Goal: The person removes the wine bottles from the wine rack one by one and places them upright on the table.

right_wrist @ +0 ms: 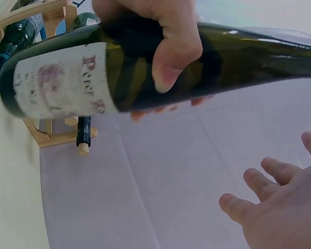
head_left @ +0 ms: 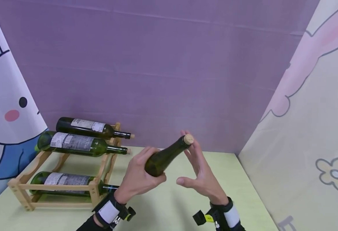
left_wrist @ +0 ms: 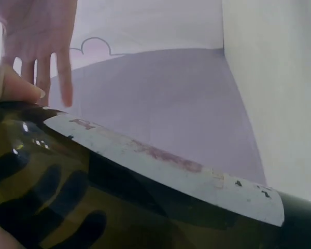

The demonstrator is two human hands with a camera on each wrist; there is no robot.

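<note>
The left hand wraps round a bottle held over the bench, its long axis slanting so the corked neck points up towards the right hand, whose fingers stand apart just beside it, apparently off the glass. Away to the left, nearer the left hand, a rack carries three more bottles, necks pointing right.
</note>
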